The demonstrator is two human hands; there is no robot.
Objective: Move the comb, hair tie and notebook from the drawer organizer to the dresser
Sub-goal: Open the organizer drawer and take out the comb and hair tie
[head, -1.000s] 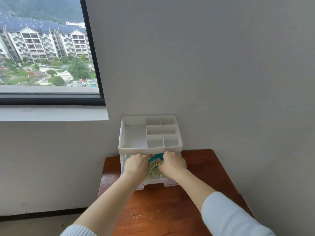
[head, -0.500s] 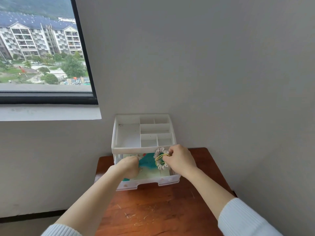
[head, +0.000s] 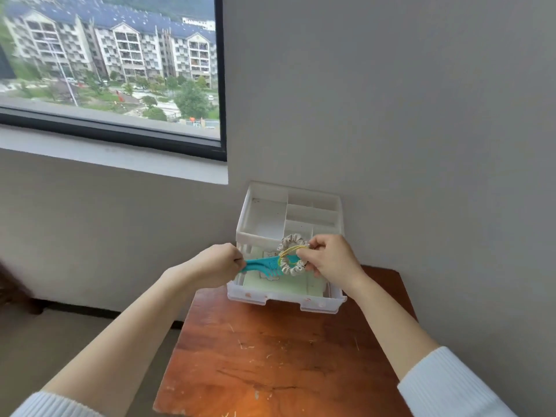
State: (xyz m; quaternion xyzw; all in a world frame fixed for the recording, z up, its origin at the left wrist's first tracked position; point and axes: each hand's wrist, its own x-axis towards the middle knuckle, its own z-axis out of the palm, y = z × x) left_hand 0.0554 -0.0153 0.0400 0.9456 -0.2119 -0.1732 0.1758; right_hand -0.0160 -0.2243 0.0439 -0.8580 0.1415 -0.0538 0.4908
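Note:
A white plastic drawer organizer [head: 285,299] stands at the back of the wooden dresser [head: 279,356], its lower drawer pulled out. My left hand [head: 215,260] pinches the handle of a teal comb [head: 264,266] held above the drawer. My right hand [head: 329,260] grips a pale patterned hair tie [head: 296,267] with a thin yellow elastic, lifted just over the drawer. The comb's toothed end overlaps the hair tie's ring. A pale green notebook [head: 282,285] lies flat in the drawer beneath both.
The organizer's top tray [head: 264,218] has several small compartments with nothing visible inside. A grey wall rises behind and to the right. A window [head: 108,64] and its sill are at upper left. Floor lies left of the dresser.
Both hands were down in the drawer; the right rose with the hair tie, then the left lifted the comb out to the left. The view shifted right.

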